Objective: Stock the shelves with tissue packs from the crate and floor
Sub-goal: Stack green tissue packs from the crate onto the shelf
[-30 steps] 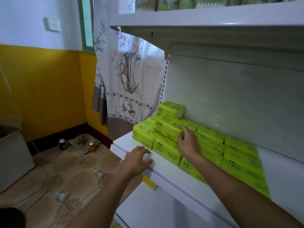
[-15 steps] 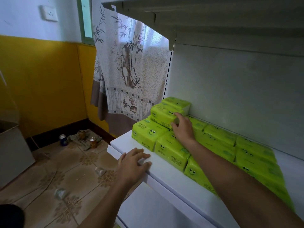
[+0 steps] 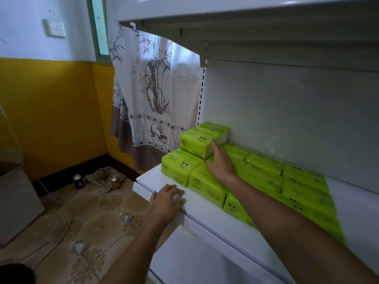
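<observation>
Several bright green tissue packs (image 3: pixel 264 177) with cartoon eyes lie in rows on the white shelf (image 3: pixel 207 210). At the left end two more packs are stacked on top; the nearer one (image 3: pixel 194 141) sits beside the rear one (image 3: pixel 215 128). My right hand (image 3: pixel 220 162) lies flat on the lower layer, with straight fingers pressing the right side of the nearer upper pack. My left hand (image 3: pixel 167 200) rests on the shelf's front edge, fingers bent over it, holding no pack.
A second white shelf (image 3: pixel 246 15) hangs overhead. A bamboo-print curtain (image 3: pixel 151 99) hangs left of the shelving. On the tiled floor below are three cans (image 3: pixel 79 181) on a rag, small scraps of litter, and a grey box (image 3: pixel 18 201) at the left.
My right hand pushed a pack up from the lower layer to the top of the left stack, beside the rear pack. My left hand stayed on the shelf edge. The view shifted slightly.
</observation>
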Tool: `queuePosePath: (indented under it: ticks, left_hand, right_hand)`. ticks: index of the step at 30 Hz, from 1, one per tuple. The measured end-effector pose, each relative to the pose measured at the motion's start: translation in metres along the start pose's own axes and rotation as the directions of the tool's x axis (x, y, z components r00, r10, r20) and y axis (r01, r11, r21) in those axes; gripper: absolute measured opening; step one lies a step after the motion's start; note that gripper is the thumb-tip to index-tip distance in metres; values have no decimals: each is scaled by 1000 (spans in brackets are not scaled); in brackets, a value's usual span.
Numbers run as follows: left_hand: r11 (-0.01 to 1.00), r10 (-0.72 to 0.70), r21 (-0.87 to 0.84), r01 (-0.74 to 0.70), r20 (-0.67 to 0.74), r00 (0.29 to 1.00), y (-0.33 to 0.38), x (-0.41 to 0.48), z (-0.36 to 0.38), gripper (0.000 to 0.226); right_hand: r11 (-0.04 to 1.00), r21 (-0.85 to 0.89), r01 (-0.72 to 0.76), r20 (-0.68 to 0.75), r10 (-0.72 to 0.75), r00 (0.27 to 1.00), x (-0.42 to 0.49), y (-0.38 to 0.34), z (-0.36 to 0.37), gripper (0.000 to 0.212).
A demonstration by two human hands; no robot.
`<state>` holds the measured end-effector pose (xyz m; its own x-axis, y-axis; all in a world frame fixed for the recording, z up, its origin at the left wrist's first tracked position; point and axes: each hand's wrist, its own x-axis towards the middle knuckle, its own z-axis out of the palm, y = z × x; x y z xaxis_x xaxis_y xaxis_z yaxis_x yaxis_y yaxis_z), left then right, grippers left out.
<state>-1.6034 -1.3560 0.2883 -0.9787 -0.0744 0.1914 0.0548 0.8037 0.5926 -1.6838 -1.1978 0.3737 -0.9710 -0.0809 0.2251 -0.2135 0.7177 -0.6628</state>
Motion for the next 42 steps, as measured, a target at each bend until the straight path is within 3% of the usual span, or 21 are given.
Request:
queuePosePath:
  ticks: [4, 5, 7, 11, 14, 18, 21, 25, 29, 34, 39, 42]
  left_hand:
    - [989, 139, 79, -126, -195, 971, 22, -38, -5, 24]
    - [990, 137, 48, -130, -190, 972, 21, -53, -5, 29]
    - [995, 104, 5, -104, -89, 991, 17, -85, -5, 48]
    - [998, 63, -15, -63, 7, 998, -2, -139, 5, 65]
    - [997, -48, -55, 56, 131, 990, -5, -175, 15, 45]
    - [993, -104, -25, 114, 261, 960, -15, -219, 48, 42]
    - [990, -129, -13, 143, 363, 923, -28, -254, 84, 41]
    - [973, -196, -11, 231, 493, 848, -47, -297, 135, 37]
    - [935, -287, -12, 354, 558, 778, -59, -329, 181, 47]
    - [884, -369, 31, 467, 660, 655, -56, -359, 240, 41]
    - [793, -430, 80, 604, 776, 462, -44, -385, 297, 40]
    - [699, -466, 101, 708, 815, 344, -37, -401, 320, 40]
  right_hand:
    - [995, -88, 40, 19, -38, 999, -44, -4, -20, 74]
    - [994, -94, 48, 26, -45, 999, -56, -5, -24, 74]
    - [991, -114, 69, 20, -67, 998, -81, -6, -27, 74]
    - [979, -161, 124, 38, -119, 992, -127, -11, -25, 71]
    - [967, -166, 193, 67, -184, 981, -166, -12, -13, 68]
    - [962, -121, 244, 111, -232, 966, -221, 7, 14, 64]
    - [982, -82, 168, 188, -150, 971, -259, 46, 43, 64]
    - [992, -41, -118, 294, 125, 948, -311, 119, 82, 63]
    - [892, -42, -451, 355, 435, 827, -369, 193, 114, 59]
    - [704, -124, -700, 393, 682, 616, -448, 266, 126, 56]
    - [551, -169, -817, 397, 797, 456, -517, 321, 127, 35]
    - [486, -191, -853, 464, 810, 358, -540, 338, 129, 52]
